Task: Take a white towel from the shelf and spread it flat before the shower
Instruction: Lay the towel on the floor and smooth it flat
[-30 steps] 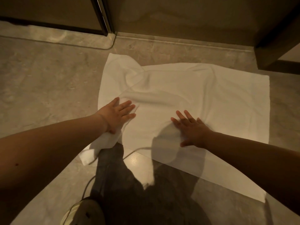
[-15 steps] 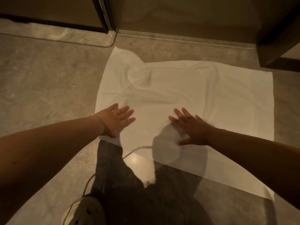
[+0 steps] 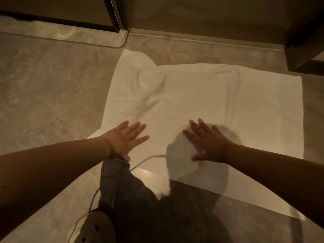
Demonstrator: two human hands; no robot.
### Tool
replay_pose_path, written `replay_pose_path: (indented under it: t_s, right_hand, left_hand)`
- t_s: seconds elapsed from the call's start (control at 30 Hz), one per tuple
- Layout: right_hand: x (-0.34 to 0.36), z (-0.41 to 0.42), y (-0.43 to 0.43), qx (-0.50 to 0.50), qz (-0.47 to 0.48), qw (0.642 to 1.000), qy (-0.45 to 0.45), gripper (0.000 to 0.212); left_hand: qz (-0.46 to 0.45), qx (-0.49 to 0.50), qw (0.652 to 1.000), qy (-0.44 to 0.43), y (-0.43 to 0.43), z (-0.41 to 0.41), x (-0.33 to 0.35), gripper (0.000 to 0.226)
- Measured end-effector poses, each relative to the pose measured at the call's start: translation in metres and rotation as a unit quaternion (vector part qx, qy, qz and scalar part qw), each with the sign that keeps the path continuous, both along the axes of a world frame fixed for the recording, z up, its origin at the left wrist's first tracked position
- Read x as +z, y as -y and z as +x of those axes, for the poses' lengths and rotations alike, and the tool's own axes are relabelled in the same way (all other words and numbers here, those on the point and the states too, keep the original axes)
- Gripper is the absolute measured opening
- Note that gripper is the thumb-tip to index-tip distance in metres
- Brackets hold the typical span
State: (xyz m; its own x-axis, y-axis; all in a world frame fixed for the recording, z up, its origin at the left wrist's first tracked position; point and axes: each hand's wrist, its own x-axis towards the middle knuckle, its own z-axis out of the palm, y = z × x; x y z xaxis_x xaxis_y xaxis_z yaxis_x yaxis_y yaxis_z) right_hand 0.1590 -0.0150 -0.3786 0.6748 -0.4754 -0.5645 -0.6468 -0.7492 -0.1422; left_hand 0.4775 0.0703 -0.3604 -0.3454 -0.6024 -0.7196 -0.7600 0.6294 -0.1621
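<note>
A white towel lies spread on the stone floor in front of the shower's glass door. Its right part is smooth; creases bunch at its far left, where one corner juts toward the door. My left hand rests flat, fingers apart, on the towel's near left edge. My right hand presses flat on the towel's near middle, fingers spread. Neither hand grips the cloth.
The shower threshold runs along the far side. A dark cabinet base stands at the far right. My dark trouser leg, a shoe and a thin cable are near the bottom, by the towel's near edge.
The bunched near left corner has been flattened out. Both hands stay flat on the towel and have slid slightly toward me, and the creases on the left are shallower.
</note>
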Motion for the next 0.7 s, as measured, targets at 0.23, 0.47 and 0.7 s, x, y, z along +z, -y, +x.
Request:
replay_pose_path:
  t_s: [0.23, 0.47, 0.7]
  right_hand:
    - [-0.004, 0.022, 0.024, -0.123, -0.032, 0.991, 0.037, 0.103]
    - [-0.012, 0.024, 0.023, -0.108, -0.032, 0.993, -0.017, 0.110]
    - [-0.013, 0.021, 0.012, -0.101, -0.027, 0.994, -0.018, 0.112]
  left_hand:
    - [-0.099, 0.152, 0.983, -0.024, 0.024, 0.008, -0.001, 0.100]
    - [-0.032, 0.171, 0.984, -0.038, 0.018, 0.009, -0.011, 0.097]
    - [-0.035, 0.207, 0.974, -0.084, 0.001, 0.013, -0.005, 0.110]
